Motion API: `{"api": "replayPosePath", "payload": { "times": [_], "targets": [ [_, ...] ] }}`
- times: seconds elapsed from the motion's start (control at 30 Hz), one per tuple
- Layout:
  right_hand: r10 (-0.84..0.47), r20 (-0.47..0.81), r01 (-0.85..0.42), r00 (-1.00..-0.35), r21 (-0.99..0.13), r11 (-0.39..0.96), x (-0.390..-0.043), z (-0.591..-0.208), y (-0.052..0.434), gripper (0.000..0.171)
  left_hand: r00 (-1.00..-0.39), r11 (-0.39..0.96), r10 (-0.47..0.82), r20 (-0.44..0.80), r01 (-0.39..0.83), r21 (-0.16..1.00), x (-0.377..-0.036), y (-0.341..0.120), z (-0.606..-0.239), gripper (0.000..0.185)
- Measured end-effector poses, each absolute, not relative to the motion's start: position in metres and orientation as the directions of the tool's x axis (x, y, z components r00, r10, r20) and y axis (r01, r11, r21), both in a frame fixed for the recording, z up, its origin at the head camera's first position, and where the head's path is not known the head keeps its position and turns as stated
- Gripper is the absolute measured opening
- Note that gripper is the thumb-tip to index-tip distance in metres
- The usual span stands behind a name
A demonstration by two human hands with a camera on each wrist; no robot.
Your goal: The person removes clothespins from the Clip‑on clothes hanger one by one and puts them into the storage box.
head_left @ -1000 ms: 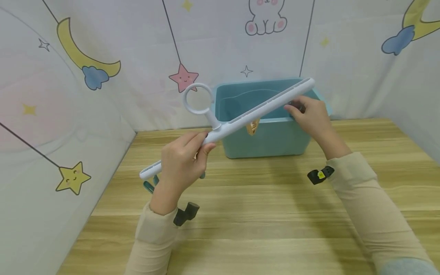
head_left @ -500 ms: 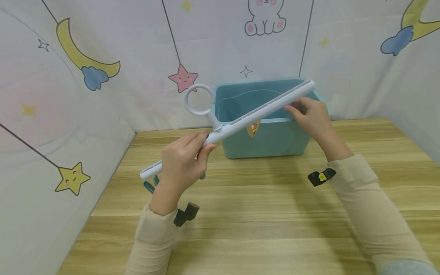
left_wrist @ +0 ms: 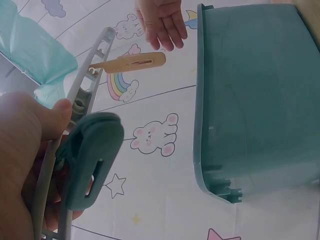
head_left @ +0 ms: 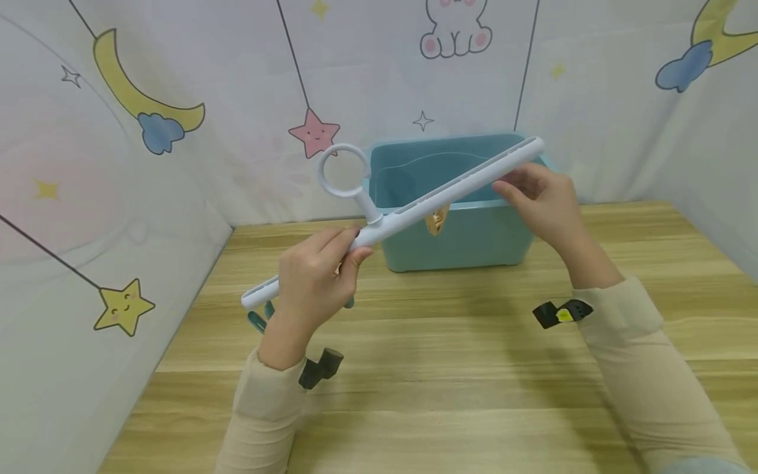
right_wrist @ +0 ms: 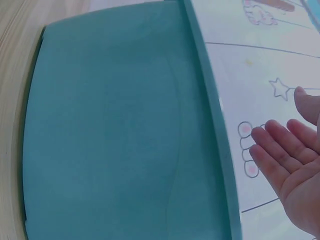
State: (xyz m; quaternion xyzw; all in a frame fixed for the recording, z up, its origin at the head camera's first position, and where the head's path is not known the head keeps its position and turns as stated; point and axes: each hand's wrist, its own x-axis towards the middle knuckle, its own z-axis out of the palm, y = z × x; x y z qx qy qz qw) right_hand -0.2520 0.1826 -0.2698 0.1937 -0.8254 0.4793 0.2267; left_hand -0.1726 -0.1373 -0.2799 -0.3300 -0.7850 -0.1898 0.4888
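A white clip hanger (head_left: 456, 191) with a round hook ring (head_left: 343, 171) slants up to the right in the head view. My left hand (head_left: 316, 280) grips its bar just left of the ring's stem. A tan clip (left_wrist: 135, 62) hangs from the bar in the left wrist view, and a teal clip (left_wrist: 95, 162) sits close by my left fingers. Another teal clip (head_left: 256, 321) shows under the bar's left end. My right hand (head_left: 541, 201) is near the bar's right end, its fingers extended and holding nothing in the right wrist view.
Behind the hanger, a teal bin (head_left: 458, 240) stands on the wooden table (head_left: 426, 395) near the back wall. Its open top lies beneath the bar's right half in the head view. White cloth (head_left: 237, 85) with cartoon prints covers the walls.
My right hand has shifted slightly right, away from the bar. The hanger's right end has dipped a little, while my left hand has kept its grip in nearly the same place.
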Motion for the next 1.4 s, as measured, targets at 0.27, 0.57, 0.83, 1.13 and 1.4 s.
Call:
{"api": "replayPosePath", "payload": {
  "times": [0.27,0.57,0.83,1.13,1.4],
  "targets": [
    [-0.171,0.585,-0.607,-0.793,-0.732,0.310,-0.237,-0.265,0.180,0.019,-0.315,0.708,0.346,0.884,0.706,-0.026,-0.173,-0.137,-0.278,0.040],
    [-0.210,0.574,-0.609,-0.792,-0.766,0.205,-0.223,-0.266,0.176,0.022,-0.318,0.696,0.356,0.879,0.718,-0.023,-0.172,-0.136,-0.278,0.040],
    [-0.277,0.566,-0.612,-0.776,-0.783,0.115,-0.219,-0.268,0.168,0.026,-0.321,0.683,0.364,0.874,0.730,-0.016,-0.172,-0.135,-0.278,0.026],
    [-0.289,0.524,-0.577,-0.802,-0.805,0.141,-0.213,-0.272,0.159,0.025,-0.321,0.669,0.368,0.872,0.743,-0.009,-0.171,-0.133,-0.279,0.034],
    [-0.290,0.522,-0.573,-0.802,-0.810,0.125,-0.210,-0.279,0.153,0.026,-0.322,0.652,0.375,0.870,0.758,0.000,-0.171,-0.132,-0.280,0.033]
  ]
}}
